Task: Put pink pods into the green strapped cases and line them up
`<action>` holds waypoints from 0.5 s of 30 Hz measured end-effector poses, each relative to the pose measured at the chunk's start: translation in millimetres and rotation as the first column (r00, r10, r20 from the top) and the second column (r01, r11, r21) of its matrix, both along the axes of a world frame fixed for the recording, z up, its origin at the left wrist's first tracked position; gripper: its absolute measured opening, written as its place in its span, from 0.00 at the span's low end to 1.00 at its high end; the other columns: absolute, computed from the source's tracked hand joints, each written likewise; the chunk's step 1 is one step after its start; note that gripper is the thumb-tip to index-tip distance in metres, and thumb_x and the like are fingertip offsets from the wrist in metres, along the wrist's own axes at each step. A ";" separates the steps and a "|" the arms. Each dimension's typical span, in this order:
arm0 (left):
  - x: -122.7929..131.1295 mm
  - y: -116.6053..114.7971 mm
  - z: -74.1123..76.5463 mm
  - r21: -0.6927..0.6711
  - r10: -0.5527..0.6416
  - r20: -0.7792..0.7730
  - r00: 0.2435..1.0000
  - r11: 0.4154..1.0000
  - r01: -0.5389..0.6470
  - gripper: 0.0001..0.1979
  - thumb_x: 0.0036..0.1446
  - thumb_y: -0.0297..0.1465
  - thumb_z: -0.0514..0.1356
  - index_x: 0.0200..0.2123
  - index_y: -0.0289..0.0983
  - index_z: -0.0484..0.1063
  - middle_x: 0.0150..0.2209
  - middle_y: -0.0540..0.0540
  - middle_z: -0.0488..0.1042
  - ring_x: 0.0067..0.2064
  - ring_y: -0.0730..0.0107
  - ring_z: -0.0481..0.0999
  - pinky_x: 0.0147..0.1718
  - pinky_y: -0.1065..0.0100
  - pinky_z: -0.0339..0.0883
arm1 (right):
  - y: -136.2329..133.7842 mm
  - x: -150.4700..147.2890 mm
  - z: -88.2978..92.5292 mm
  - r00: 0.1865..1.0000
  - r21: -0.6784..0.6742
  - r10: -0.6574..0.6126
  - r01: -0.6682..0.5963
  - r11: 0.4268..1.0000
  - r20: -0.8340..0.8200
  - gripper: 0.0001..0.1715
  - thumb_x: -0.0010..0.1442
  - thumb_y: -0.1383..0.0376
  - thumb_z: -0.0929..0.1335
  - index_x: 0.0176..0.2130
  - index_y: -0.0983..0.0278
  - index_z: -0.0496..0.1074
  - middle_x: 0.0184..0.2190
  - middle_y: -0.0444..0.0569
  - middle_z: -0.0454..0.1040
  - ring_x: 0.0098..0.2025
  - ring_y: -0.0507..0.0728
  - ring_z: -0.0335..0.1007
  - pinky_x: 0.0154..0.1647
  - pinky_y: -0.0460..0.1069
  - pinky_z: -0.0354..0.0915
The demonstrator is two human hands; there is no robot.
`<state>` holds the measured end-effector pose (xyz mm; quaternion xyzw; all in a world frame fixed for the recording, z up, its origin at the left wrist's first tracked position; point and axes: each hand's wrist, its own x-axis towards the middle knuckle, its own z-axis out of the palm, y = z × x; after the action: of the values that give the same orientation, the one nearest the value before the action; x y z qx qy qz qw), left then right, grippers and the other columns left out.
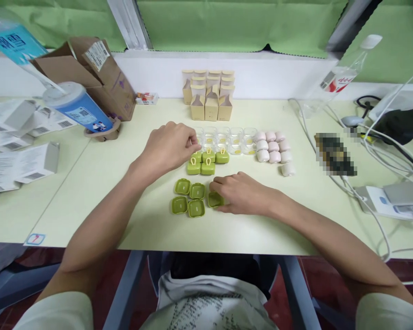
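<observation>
My left hand is closed in a pinch at the left end of two rows of small clear plastic cups; what its fingertips hold, if anything, is hidden. Just below those fingers stand several closed green cases with pale loops on top. My right hand has its fingers around the edge of an open green case half on the table. To its left, several similar open green case halves lie with their hollow sides up.
Pale pink and white rounded cases stand in rows at the right. Small open cardboard boxes are grouped by the wall. A blue cup, brown paper bag and white boxes occupy the left; cables and a bottle, the right.
</observation>
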<state>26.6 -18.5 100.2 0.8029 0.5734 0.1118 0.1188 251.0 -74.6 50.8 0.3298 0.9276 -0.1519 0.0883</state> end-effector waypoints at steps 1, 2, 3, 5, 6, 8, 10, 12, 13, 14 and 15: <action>2.1 -3.7 0.8 0.007 -0.079 0.099 0.992 0.997 0.078 0.13 0.67 0.42 0.65 0.34 0.41 0.81 0.31 0.46 0.80 0.40 0.54 0.82 0.49 0.53 0.74 | 2.3 3.9 3.0 0.999 -0.018 -0.025 0.024 1.000 -0.040 0.17 0.67 0.60 0.76 0.51 0.66 0.78 0.46 0.56 0.83 0.41 0.62 0.79 0.34 0.52 0.59; 4.3 -7.2 0.8 0.013 -0.175 0.190 0.966 0.984 0.175 0.13 0.67 0.44 0.66 0.39 0.41 0.82 0.34 0.46 0.82 0.41 0.56 0.82 0.48 0.55 0.75 | 5.6 8.7 6.4 0.991 -0.049 -0.074 0.068 0.996 -0.114 0.15 0.66 0.61 0.77 0.50 0.66 0.79 0.44 0.55 0.83 0.40 0.61 0.79 0.35 0.52 0.62; 6.7 -10.3 0.1 0.022 -0.280 0.264 0.923 0.959 0.284 0.15 0.66 0.46 0.67 0.46 0.42 0.81 0.40 0.45 0.84 0.43 0.56 0.83 0.48 0.57 0.75 | 9.7 14.0 9.9 0.965 -0.099 -0.147 0.128 0.987 -0.215 0.15 0.64 0.60 0.78 0.48 0.65 0.79 0.42 0.54 0.83 0.39 0.60 0.79 0.37 0.52 0.64; 12.1 -14.7 -3.7 0.061 -0.467 0.339 0.817 0.877 0.476 0.25 0.64 0.46 0.70 0.59 0.43 0.76 0.53 0.41 0.82 0.51 0.55 0.83 0.50 0.59 0.76 | 18.9 23.5 15.5 0.833 -0.268 -0.338 0.238 0.934 -0.438 0.18 0.63 0.55 0.79 0.46 0.65 0.80 0.40 0.52 0.83 0.36 0.58 0.77 0.36 0.52 0.69; 14.8 -15.9 -6.3 0.084 -0.532 0.334 0.778 0.839 0.538 0.28 0.64 0.45 0.71 0.64 0.43 0.73 0.57 0.39 0.80 0.54 0.54 0.82 0.51 0.60 0.76 | 23.4 27.1 17.2 0.740 -0.378 -0.429 0.252 0.891 -0.518 0.21 0.62 0.51 0.79 0.46 0.65 0.81 0.39 0.51 0.83 0.35 0.57 0.77 0.35 0.52 0.70; 19.0 -15.8 -11.5 0.120 -0.598 0.280 0.751 0.798 0.591 0.26 0.68 0.41 0.67 0.66 0.44 0.72 0.59 0.38 0.79 0.58 0.54 0.80 0.54 0.59 0.74 | 31.3 32.0 18.6 0.587 -0.573 -0.556 0.183 0.799 -0.588 0.28 0.60 0.44 0.79 0.46 0.64 0.81 0.38 0.51 0.83 0.35 0.57 0.78 0.34 0.52 0.73; 20.0 -12.9 -15.0 0.134 -0.610 0.220 0.761 0.792 0.596 0.17 0.73 0.40 0.63 0.61 0.42 0.75 0.57 0.40 0.80 0.57 0.55 0.81 0.54 0.59 0.73 | 37.2 35.3 18.8 0.527 -0.667 -0.614 0.115 0.736 -0.587 0.33 0.60 0.38 0.77 0.46 0.64 0.82 0.38 0.53 0.84 0.38 0.59 0.80 0.35 0.53 0.76; 17.4 -8.5 -16.3 0.141 -0.604 0.163 0.780 0.797 0.587 0.13 0.73 0.40 0.62 0.52 0.40 0.79 0.53 0.41 0.82 0.54 0.55 0.82 0.53 0.58 0.73 | 40.3 38.7 19.3 0.578 -0.620 -0.615 0.225 0.752 -0.536 0.34 0.63 0.36 0.74 0.42 0.64 0.83 0.37 0.55 0.84 0.38 0.61 0.82 0.37 0.54 0.76; 15.1 -6.1 -16.5 0.150 -0.591 0.139 0.795 0.806 0.573 0.12 0.73 0.40 0.63 0.49 0.38 0.80 0.52 0.41 0.83 0.53 0.55 0.82 0.53 0.58 0.73 | 40.7 40.5 19.4 0.653 -0.519 -0.599 0.348 0.781 -0.463 0.33 0.66 0.37 0.72 0.39 0.64 0.83 0.35 0.56 0.84 0.38 0.62 0.82 0.37 0.54 0.74; 12.7 -3.7 -16.7 0.167 -0.568 0.124 0.814 0.820 0.547 0.11 0.72 0.39 0.64 0.46 0.37 0.80 0.51 0.41 0.83 0.52 0.54 0.83 0.53 0.57 0.73 | 40.2 42.0 19.1 0.741 -0.363 -0.582 0.469 0.805 -0.334 0.31 0.68 0.39 0.72 0.36 0.64 0.82 0.34 0.56 0.83 0.38 0.63 0.81 0.38 0.55 0.72; 10.3 -1.5 -17.0 0.191 -0.539 0.122 0.833 0.837 0.513 0.10 0.71 0.38 0.66 0.44 0.37 0.79 0.51 0.41 0.83 0.53 0.54 0.83 0.53 0.57 0.73 | 38.9 43.0 18.1 0.810 -0.183 -0.565 0.539 0.822 -0.154 0.28 0.68 0.43 0.73 0.34 0.64 0.82 0.34 0.57 0.83 0.38 0.65 0.81 0.38 0.55 0.71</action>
<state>36.9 -20.0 83.2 0.9237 0.3074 0.1860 0.1327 294.1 -35.7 68.9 0.5617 0.7835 -0.2637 -0.0324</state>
